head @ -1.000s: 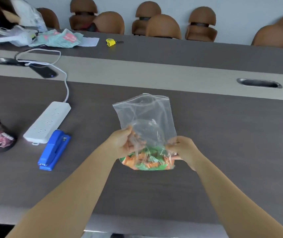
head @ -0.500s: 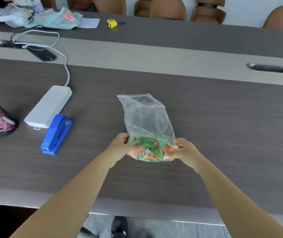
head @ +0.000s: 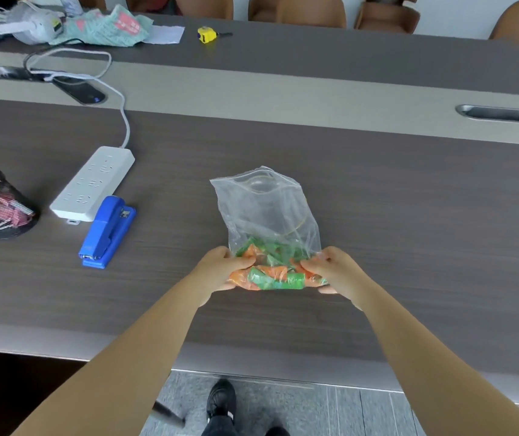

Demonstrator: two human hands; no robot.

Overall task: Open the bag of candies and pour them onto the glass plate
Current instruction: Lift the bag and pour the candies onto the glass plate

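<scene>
Head view: L hand (head: 220, 272) & R hand (head: 333, 272) are gripping candy bag (head: 267, 215) bottom corners, bag lying on table (head: 409, 231).

From my remote feed the scene is evenly, softly lit, with only faint shadows on the table (head: 409, 215) and a pale sheen across the clear bag (head: 264, 202). Wide-angle distortion bows the table's edges, and detail looks slightly soft and compressed throughout.

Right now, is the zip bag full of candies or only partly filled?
Partly filled: the green and orange candies sit at the near end of the zip bag, between both hands.
</scene>
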